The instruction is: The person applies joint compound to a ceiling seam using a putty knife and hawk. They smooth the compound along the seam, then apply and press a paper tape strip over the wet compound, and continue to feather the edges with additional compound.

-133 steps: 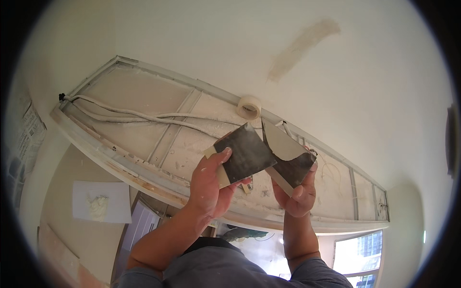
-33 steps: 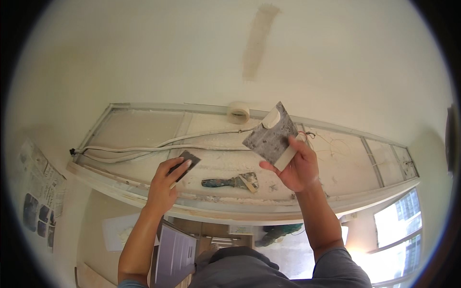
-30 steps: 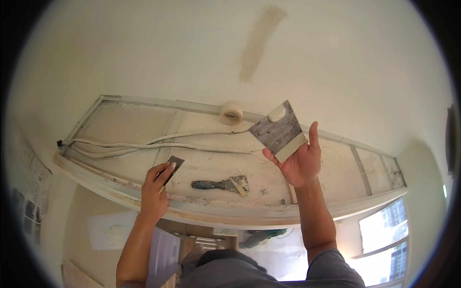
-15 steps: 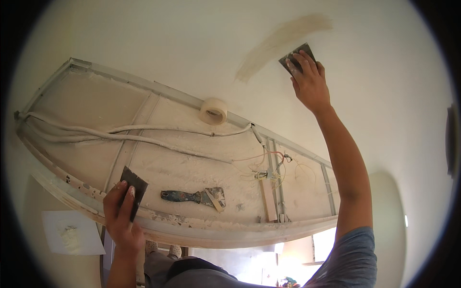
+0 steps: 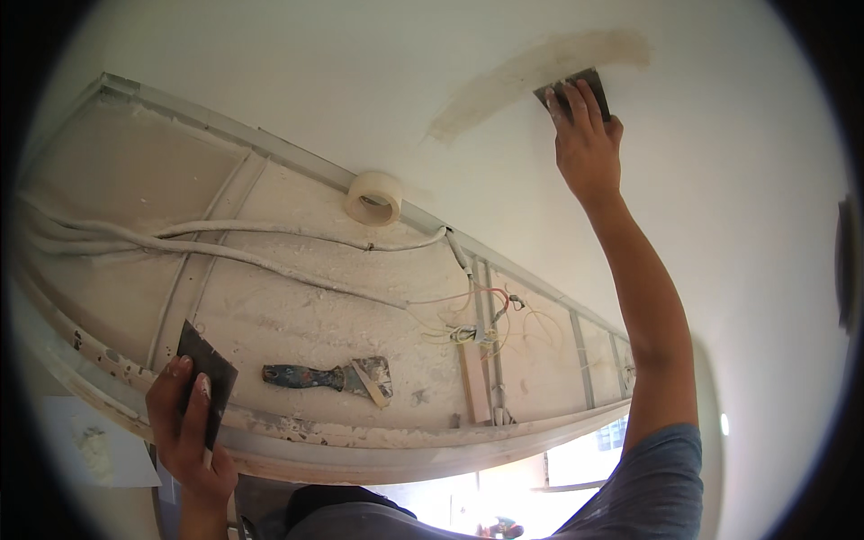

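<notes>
My right hand (image 5: 585,148) reaches up, its fingers pressing a dark, flat filling blade (image 5: 596,88) against the pale surface. The blade lies at the lower edge of a curved beige smear of filler (image 5: 513,79). At the lower left my left hand (image 5: 189,436) grips a second dark filling blade (image 5: 214,369), held tilted over the near rim of the dusty recess. A putty knife (image 5: 306,376) with a stained blue-grey handle rests in the recess to the right of that hand, a small wood piece (image 5: 371,382) lying across its blade.
A tape roll (image 5: 373,200) stands on the far metal edge of the recess (image 5: 297,306). Pale cables (image 5: 297,234) run through it to loose thin wires (image 5: 468,335) beside a wooden strip (image 5: 473,382). A white sheet with powder (image 5: 99,454) shows at lower left; bright daylight comes from below.
My right hand has shifted its blade slightly right and up along the smear and turned it. The view has moved, so the recess and my left hand appear farther left.
</notes>
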The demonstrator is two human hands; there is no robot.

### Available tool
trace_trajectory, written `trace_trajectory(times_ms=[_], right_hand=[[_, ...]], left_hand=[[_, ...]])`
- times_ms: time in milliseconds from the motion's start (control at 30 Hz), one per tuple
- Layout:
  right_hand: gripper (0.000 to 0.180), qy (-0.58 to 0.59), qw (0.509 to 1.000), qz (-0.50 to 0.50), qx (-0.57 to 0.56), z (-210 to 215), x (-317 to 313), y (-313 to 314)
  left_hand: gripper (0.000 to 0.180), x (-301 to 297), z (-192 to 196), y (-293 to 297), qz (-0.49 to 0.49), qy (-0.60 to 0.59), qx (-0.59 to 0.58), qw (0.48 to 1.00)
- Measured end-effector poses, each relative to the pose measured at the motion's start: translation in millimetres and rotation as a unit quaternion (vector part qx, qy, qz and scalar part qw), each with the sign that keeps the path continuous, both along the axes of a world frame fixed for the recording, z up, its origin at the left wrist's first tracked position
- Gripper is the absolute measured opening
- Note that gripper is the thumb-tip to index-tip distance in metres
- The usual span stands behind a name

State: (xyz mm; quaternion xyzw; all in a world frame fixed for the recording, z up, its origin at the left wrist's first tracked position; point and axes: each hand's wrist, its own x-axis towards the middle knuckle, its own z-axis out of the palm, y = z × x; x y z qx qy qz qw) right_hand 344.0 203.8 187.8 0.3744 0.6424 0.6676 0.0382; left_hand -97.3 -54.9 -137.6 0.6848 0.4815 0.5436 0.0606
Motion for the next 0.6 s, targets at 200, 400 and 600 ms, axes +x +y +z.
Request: trace_trajectory(times_ms=[200,400,600], right_hand=[[0.049,0.038,0.999,-0.034,0.017,-7,-18,-46],[0.046,-0.024,0.996,0.080,0.037,40,-26,-27],[0.048,-0.073,0.995,0.009,0.064,58,3,-12]], left_hand=[[0.057,0,-5,0,0.002,0.010,-0.010,1.000],[0.059,-2,-6,-2,0.004,0.024,-0.013,1.000],[0.059,-3,-4,-4,0.001,0.021,-0.020,1.000]])
